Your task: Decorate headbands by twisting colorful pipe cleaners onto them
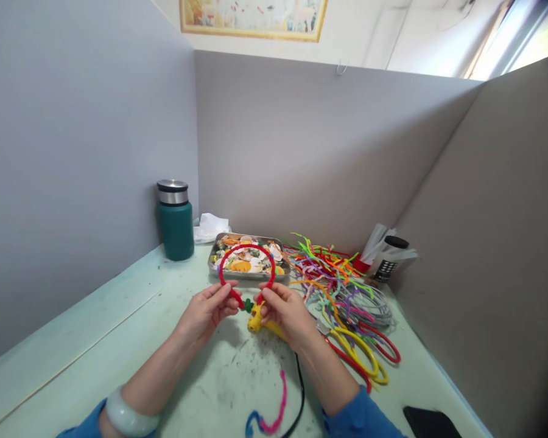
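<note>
Both my hands hold a red fuzzy headband (pixel 248 246) upright, its curve at the top and its ends at the bottom. My left hand (pixel 212 302) pinches the left end between thumb and fingers. On the right end, my right hand (pixel 284 310) is closed in the same way. A small dark green fuzzy piece (pixel 248 305) shows between the two ends; whether it is attached I cannot tell. Just below lies a yellow glue gun (pixel 254 321), partly hidden by my right hand, with a black cord (pixel 301 383) running toward me.
A metal tray (pixel 267 278) of shells stands behind the headband. Tangled colourful pipe cleaners (pixel 324 267), a grey wire coil (pixel 374 304) and yellow-handled scissors (pixel 360 344) lie right. A green bottle (pixel 176 228) stands left. Pink-blue pipe cleaner (pixel 282 401) lies in front. Grey partitions (pixel 301 152) enclose the table.
</note>
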Motion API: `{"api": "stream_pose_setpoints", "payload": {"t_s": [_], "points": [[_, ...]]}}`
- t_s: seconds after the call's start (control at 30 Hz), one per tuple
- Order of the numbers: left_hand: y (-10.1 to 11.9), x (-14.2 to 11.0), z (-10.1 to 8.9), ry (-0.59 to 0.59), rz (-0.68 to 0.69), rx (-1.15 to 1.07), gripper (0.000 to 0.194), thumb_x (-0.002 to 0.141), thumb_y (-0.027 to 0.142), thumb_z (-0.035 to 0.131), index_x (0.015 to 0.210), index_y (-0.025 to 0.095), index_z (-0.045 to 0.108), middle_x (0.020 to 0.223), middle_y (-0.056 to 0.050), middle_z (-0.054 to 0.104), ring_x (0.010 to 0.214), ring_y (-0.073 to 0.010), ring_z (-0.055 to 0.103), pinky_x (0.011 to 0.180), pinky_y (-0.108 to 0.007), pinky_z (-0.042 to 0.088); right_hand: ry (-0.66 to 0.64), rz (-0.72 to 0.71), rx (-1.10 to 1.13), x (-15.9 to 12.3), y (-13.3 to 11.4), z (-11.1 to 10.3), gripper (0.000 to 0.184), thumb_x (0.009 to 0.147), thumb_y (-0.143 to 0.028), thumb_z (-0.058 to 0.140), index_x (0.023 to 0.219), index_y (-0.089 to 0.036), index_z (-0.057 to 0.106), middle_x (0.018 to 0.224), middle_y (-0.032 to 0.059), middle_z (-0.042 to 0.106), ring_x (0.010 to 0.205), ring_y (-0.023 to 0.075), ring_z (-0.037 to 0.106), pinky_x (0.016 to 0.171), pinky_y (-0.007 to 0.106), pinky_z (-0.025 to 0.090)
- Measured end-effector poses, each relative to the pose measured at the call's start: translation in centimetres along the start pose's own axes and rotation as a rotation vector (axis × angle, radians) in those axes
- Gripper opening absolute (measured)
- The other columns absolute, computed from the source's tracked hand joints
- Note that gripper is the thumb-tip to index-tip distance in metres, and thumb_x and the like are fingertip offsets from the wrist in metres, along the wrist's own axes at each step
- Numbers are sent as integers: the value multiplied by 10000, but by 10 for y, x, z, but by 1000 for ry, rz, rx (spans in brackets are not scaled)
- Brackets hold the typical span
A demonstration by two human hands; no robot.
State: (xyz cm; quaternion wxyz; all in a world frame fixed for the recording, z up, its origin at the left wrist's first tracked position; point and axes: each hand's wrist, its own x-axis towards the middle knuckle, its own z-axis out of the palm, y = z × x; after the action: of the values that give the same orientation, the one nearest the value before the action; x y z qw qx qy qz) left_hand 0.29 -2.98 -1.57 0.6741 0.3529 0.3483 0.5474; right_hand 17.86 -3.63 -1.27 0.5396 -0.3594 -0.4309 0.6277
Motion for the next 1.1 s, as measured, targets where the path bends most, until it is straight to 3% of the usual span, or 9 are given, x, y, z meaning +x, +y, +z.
{"api": "stream_pose_setpoints", "payload": {"t_s": [0.37, 0.53, 0.73, 1.1], "points": [[-1, 1, -2, -10, -19, 7, 222, 782, 155, 608, 994, 91, 625, 762, -71, 682, 537, -89, 606, 560, -207, 543, -10, -77, -94, -2, 1, 6, 259, 728, -371, 649, 852, -145, 630, 689, 18, 636, 508, 81, 545, 433, 178, 467], [0, 1, 0, -13, -3, 21, 248, 771, 191, 633, 1001, 98, 625, 699, -53, 675, 538, -85, 598, 568, -196, 531, 2, -55, -99, -2, 1, 6, 272, 721, -373, 655, 846, -134, 629, 704, 33, 650, 500, 79, 545, 426, 176, 464], [0, -2, 2, -48, 20, 40, 280, 744, 230, 668, 993, 108, 637, 787, -72, 691, 554, -83, 589, 572, -206, 519, 62, -33, -66, -1, 0, 5, 281, 695, -371, 685, 825, -127, 635, 712, 38, 654, 518, 86, 562, 445, 185, 482], [0, -5, 2, -72, 19, 84, 323, 717, 270, 690, 990, 109, 629, 770, -73, 684, 571, -107, 597, 582, -242, 512, 6, -15, 15, -1, 4, 3, 305, 716, -399, 671, 887, -149, 638, 752, 38, 657, 545, 83, 573, 476, 184, 493]]}}
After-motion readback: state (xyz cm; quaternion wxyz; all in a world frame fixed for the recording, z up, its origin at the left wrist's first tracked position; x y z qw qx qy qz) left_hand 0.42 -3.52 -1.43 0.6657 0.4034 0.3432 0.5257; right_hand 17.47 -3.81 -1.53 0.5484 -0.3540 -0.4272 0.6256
